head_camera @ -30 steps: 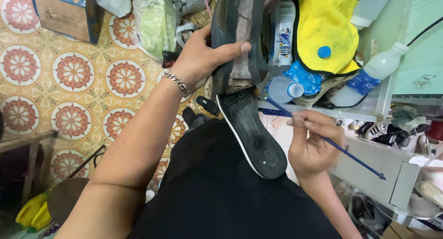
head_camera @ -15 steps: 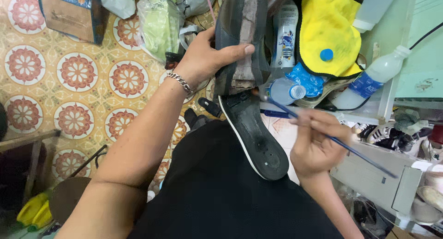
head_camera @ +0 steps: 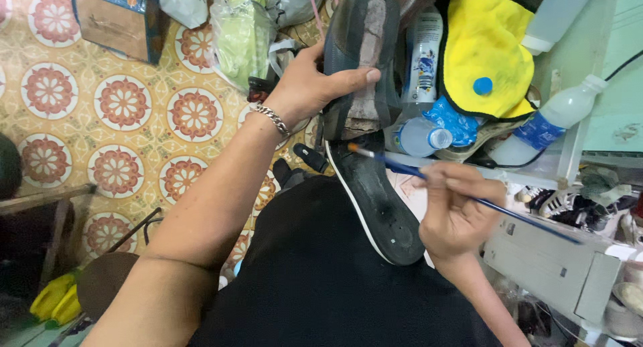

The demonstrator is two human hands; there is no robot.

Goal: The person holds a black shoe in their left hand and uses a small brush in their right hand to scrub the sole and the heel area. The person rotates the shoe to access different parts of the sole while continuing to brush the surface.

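Two bare hands work over a lap clothed in black fabric (head_camera: 335, 280). Nearest, the right hand (head_camera: 455, 213) pinches a thin blue-handled paintbrush (head_camera: 469, 196) between thumb and fingers, its grip pressed together on the shaft, the orange-tipped bristle end (head_camera: 353, 148) pointing at the seam where a dark rubber sole with a white edge (head_camera: 375, 199) peels away from its shoe. That sole lies on the lap, its grey inner face scuffed and dull. Beyond it, the left hand (head_camera: 311, 86), a silver chain bracelet (head_camera: 273, 119) at the wrist, has its grip wrapped round the dark shoe upper (head_camera: 358, 59), thumb across a pale rough patch on its underside, holding it bent up and away from the sole. Brushing well here seems to call for short strokes into the crease, with the gap kept wide. Farther off lie a clear plastic bottle with a blue cap (head_camera: 418, 136) and a yellow cloth (head_camera: 485, 52), above a floor of orange floral tiles (head_camera: 120, 102).
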